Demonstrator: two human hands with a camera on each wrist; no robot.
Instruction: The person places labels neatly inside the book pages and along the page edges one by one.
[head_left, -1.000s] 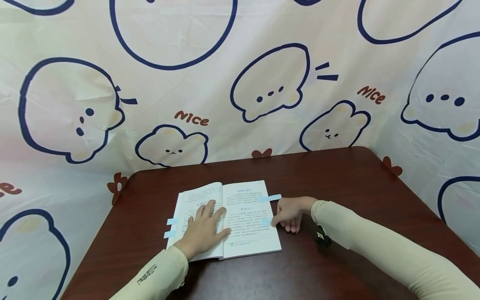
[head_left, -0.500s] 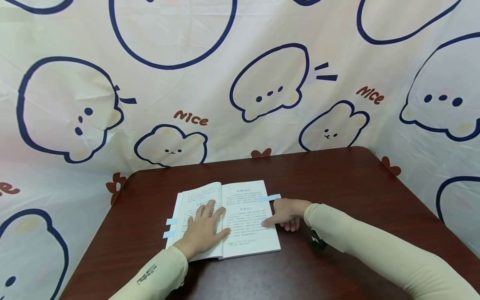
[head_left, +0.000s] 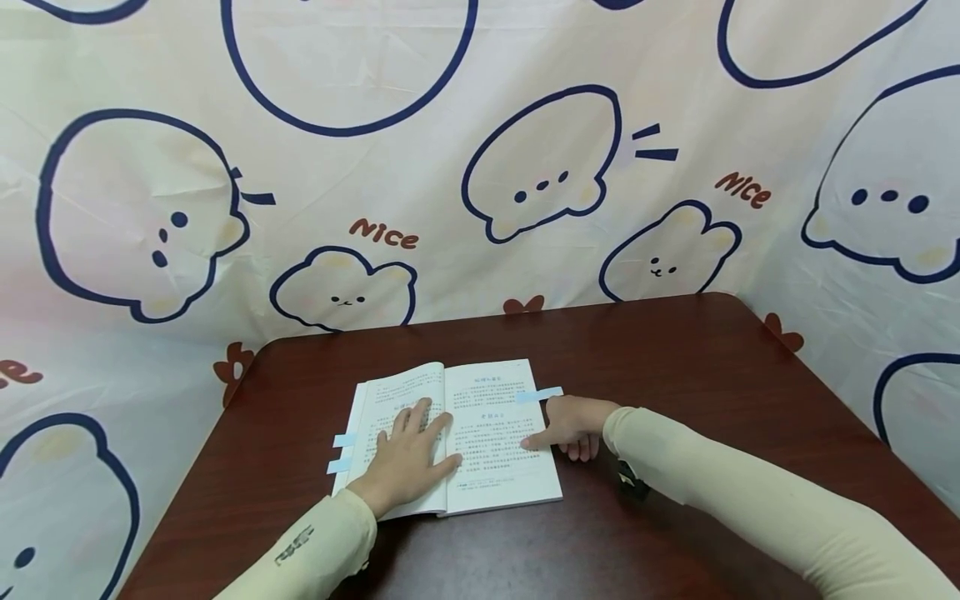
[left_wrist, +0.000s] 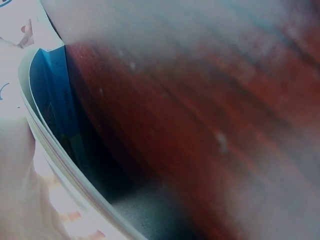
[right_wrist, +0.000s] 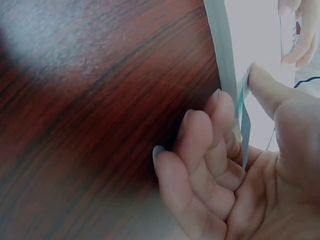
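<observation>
An open book [head_left: 502,483] with printed pages lies on the table. My left hand [head_left: 405,467] rests spread on its left page, fingers near the centre fold. At the right page's outer edge is my right hand [head_left: 576,419], its thumb extended over the paper. In the right wrist view the thumb [right_wrist: 265,87] presses at the end of a pale blue sticky tab [right_wrist: 245,130], while the other fingers [right_wrist: 195,135] curl loosely beside the book's edge. In the head view the hand hides this tab. Another pale blue tab [head_left: 540,395] sticks out just above the hand.
Two more blue tabs [head_left: 342,441] stick out from the book's left side. The dark reddish-brown table [head_left: 637,350] meets a cloth backdrop [head_left: 435,183] with cartoon outlines. The left wrist view shows a blue cover flap [left_wrist: 55,82] under the pages.
My right thumb has slid left from the page edge further onto the paper, covering the lower tab that showed earlier. The left hand and book have stayed in place.
</observation>
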